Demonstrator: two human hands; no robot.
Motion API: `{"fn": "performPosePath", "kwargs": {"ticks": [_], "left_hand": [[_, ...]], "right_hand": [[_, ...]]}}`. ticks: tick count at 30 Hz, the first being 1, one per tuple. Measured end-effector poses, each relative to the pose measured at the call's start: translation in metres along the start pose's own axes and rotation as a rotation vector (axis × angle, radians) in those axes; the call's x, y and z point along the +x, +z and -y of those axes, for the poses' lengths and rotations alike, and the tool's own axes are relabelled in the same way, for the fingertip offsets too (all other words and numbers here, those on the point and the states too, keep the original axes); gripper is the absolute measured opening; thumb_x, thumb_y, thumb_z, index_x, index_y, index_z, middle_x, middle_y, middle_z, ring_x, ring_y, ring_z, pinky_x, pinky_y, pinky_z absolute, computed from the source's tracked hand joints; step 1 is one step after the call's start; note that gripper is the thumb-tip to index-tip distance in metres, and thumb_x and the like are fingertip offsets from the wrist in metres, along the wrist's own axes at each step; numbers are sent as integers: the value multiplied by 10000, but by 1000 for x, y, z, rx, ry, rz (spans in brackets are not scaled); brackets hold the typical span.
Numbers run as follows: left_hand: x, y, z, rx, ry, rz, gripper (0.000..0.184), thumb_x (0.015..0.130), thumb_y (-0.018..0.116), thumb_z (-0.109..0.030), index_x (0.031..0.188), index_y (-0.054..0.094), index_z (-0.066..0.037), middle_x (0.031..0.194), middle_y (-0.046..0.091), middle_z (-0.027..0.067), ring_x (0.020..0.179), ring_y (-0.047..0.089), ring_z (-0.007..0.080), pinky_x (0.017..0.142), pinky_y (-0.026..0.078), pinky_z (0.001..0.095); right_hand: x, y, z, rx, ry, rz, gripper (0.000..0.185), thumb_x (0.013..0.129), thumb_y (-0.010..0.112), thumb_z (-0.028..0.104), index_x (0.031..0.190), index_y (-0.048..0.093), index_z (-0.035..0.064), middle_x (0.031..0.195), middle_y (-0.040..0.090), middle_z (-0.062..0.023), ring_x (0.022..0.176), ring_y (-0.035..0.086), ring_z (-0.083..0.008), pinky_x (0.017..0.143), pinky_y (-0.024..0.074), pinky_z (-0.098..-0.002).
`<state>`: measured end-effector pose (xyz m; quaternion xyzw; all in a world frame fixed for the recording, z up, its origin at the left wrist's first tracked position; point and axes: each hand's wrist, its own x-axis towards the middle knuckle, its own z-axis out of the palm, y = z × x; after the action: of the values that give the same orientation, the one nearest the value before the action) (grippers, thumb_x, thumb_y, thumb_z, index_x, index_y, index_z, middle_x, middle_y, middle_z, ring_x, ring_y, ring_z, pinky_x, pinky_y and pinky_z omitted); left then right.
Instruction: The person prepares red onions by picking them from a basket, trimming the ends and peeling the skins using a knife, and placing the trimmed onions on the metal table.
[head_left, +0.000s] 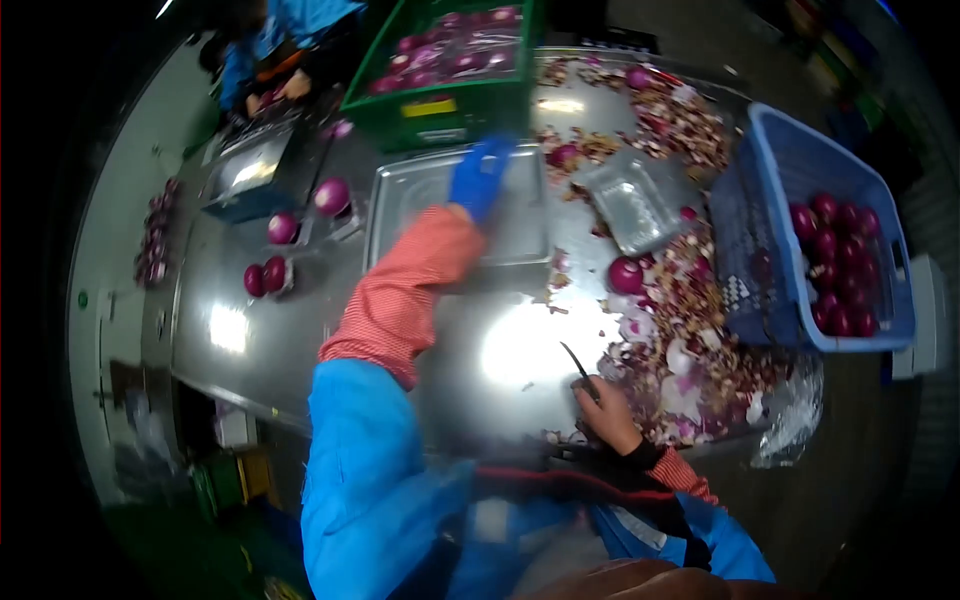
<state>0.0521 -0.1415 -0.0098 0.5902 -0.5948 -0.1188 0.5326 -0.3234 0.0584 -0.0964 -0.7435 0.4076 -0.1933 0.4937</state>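
Note:
My left hand (pixel 480 180), in a blue glove, is stretched forward over the far part of a shallow metal tray (pixel 376 215). Motion smears its fingers, so whether they hold anything does not show. Just beyond it stands a green crate (pixel 490 118) with red onions, some in clear wrap. Close to my body, my right hand (pixel 608 415) is bare and closed around a small knife (pixel 574 358), its thin dark blade pointing up and left. Beside that hand lies a spread of onion skins (pixel 690 375). A whole red onion (pixel 626 275) sits farther up among the peelings.
A blue basket (pixel 740 290) of red onions stands at the right. A clear plastic tray (pixel 630 205) lies on the skins. Toward the left of the metal table (pixel 300 345) are peeled onions (pixel 332 196) and a metal box (pixel 255 175). Another person's hands (pixel 295 85) show at upper left.

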Motion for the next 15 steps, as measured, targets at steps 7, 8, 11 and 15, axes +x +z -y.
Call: {"fn": "performPosePath", "kwargs": {"ticks": [7, 8, 11, 15], "left_hand": [[-22, 227, -96, 588, 25, 916, 470, 879, 591, -419, 1192, 641, -73, 1140, 651, 207, 1066, 622, 369, 932, 479, 447], [-22, 244, -99, 742, -92, 1130, 495, 845, 644, -404, 1219, 626, -80, 1146, 647, 205, 1081, 616, 367, 948, 472, 446], [-28, 240, -93, 617, -107, 1042, 539, 773, 718, -402, 1196, 630, -80, 1163, 640, 201, 1094, 615, 357, 940, 483, 429], [-22, 246, -94, 696, -89, 884, 541, 749, 744, -418, 1156, 647, -75, 1139, 652, 194, 1069, 629, 352, 918, 495, 413]], "right_hand": [[-28, -59, 40, -123, -72, -237, 246, 908, 616, 181, 1056, 598, -15, 850, 646, -219, 722, 612, -352, 646, 470, -377], [-33, -72, 46, -84, -39, -256, 242, 908, 614, 179, 1052, 596, -15, 840, 643, -216, 712, 609, -343, 642, 468, -377], [-52, -93, 35, 13, 71, -304, 217, 910, 607, 169, 1027, 590, -13, 784, 623, -192, 655, 592, -279, 619, 461, -365], [-74, -103, -4, 247, 375, -276, 189, 916, 602, 163, 1006, 599, -3, 739, 623, -134, 620, 581, -207, 602, 454, -330]]}}
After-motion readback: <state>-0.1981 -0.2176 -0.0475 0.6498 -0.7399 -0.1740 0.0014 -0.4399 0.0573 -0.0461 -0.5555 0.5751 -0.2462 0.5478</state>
